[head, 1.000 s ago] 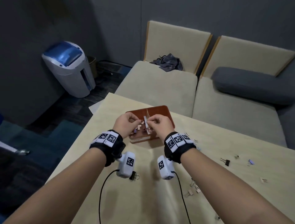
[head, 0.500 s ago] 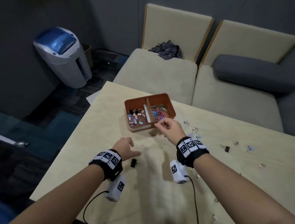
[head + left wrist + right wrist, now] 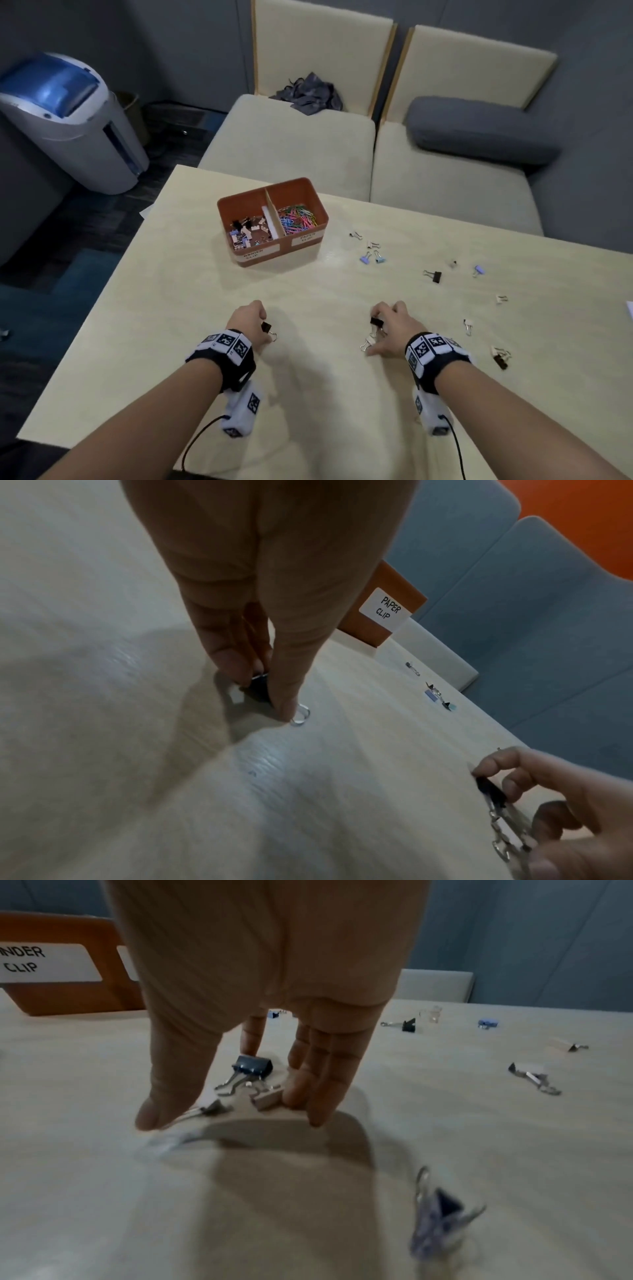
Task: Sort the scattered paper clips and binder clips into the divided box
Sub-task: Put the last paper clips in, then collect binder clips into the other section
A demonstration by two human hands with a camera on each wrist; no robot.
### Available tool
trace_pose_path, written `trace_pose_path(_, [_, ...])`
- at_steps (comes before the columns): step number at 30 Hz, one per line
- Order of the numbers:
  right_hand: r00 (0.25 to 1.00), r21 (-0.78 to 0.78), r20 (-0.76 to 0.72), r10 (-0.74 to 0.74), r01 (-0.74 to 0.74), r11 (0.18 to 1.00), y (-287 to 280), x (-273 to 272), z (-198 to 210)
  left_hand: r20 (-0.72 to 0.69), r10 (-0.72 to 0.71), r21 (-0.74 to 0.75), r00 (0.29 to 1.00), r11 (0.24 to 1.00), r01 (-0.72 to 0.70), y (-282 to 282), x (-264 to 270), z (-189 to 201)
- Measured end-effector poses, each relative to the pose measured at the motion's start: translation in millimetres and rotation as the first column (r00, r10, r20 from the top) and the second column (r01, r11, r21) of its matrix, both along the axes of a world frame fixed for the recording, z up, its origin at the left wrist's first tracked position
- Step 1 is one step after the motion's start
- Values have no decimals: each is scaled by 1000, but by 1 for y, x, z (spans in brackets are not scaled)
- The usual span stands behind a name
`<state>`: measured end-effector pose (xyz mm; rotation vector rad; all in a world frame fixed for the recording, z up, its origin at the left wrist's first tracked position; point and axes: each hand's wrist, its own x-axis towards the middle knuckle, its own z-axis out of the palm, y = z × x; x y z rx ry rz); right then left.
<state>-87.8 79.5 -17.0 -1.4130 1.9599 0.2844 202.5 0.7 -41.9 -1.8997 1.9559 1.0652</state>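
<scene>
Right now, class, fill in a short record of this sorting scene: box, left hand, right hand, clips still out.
box: divided box at the table's far side; binder clips in its left compartment, coloured paper clips in its right
left hand: left hand pinches a black binder clip
right hand: right hand gathers a black clip and a pale clip
clips still out: binder clips only, right of the box

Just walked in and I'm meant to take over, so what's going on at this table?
A person is sorting clips into the orange divided box. The left hand pinches a black binder clip on the table; the right hand gathers a black clip and pale ones. More binder clips lie scattered to the right.
</scene>
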Motion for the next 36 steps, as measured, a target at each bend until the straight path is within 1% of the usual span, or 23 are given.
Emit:
trace_pose_path(2, [998,-42,58,-28,31,999,3,5,-8,-21,10,19,1000,1000,-10,1,-1,1])
trace_pose_path(6, [987,-103,151,-54,70,992,6,9,-19,-43,-34,30,999,999,35,3,-5,4])
trace_pose_path(12, [980,-150,195,-34,64,987,7,5,-24,-126,-64,28,990,997,68,6,-14,12])
trace_pose_path(16, [976,-131,212,-51,80,988,3,5,-26,-185,-79,26,980,996,85,5,-17,16])
trace_pose_path(19, [977,-110,212,-12,36,993,0,4,-28,-212,-74,45,974,995,86,4,-20,17])
trace_pose_path(22, [979,-102,201,16,5,995,-2,5,-28,-223,-68,64,972,994,85,4,-21,18])
trace_pose_path(30, [989,-49,151,-3,10,999,-9,9,-28,-220,-60,69,974,995,77,5,-18,20])
trace_pose_path(33, [980,-60,195,-30,43,997,-7,7,-29,-233,-73,33,970,996,82,5,-20,21])
trace_pose_path(36, [971,-55,229,-61,76,996,-3,4,-28,-253,-118,-5,960,993,120,7,-29,23])
